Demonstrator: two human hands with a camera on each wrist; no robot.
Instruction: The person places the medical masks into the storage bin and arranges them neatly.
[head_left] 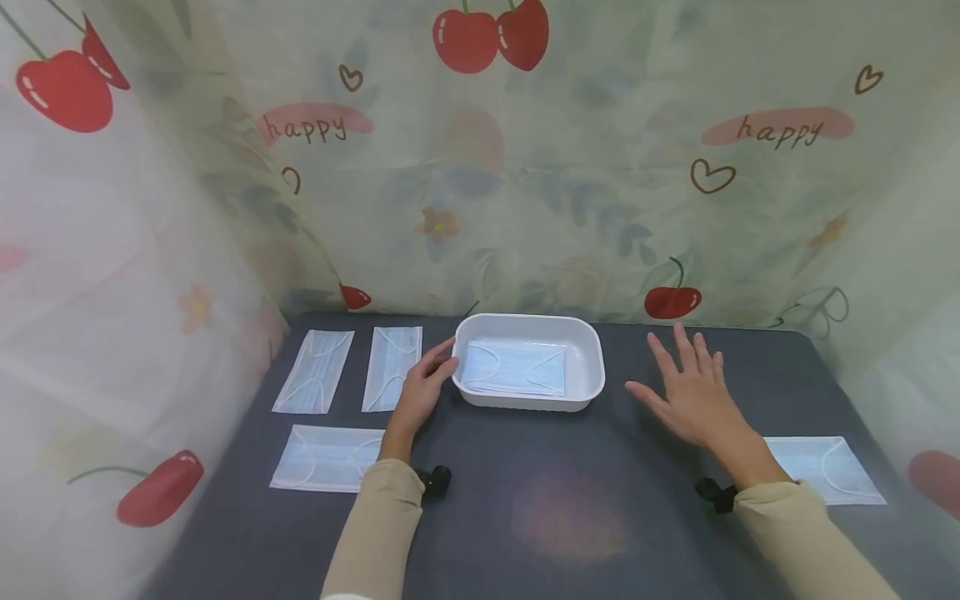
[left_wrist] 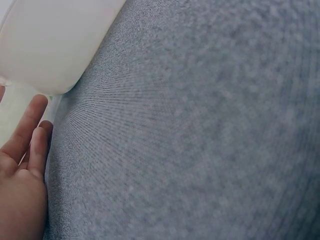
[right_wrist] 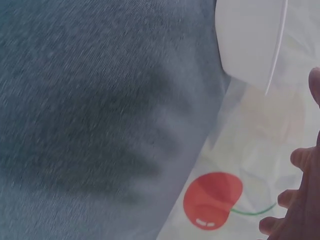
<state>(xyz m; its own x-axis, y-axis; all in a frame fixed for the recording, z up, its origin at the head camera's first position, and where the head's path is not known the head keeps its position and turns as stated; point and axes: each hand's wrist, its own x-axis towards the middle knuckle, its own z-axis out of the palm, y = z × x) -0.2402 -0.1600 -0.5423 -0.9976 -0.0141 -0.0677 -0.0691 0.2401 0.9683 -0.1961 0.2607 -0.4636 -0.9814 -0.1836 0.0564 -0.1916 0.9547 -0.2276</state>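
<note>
A white plastic tray (head_left: 528, 402) stands at the back of the dark table, with a pale blue face mask (head_left: 513, 369) lying flat in its left part. My left hand (head_left: 422, 392) is at the tray's left end, fingertips right at the rim. In the left wrist view its fingers (left_wrist: 31, 120) are fairly straight beside the tray wall (left_wrist: 45, 45). To the right of the tray, my right hand (head_left: 693, 400) is spread above the table and holds nothing. A face mask (head_left: 825, 471) lies under the right wrist, partly hidden by the forearm.
On the left lie two upright-laid masks, one farther out (head_left: 313, 372) and another mask (head_left: 393, 367) by my left hand. A sideways mask (head_left: 322, 458) is nearer, partly behind the left forearm. A printed curtain (head_left: 525, 208) hangs behind the table and along both sides.
</note>
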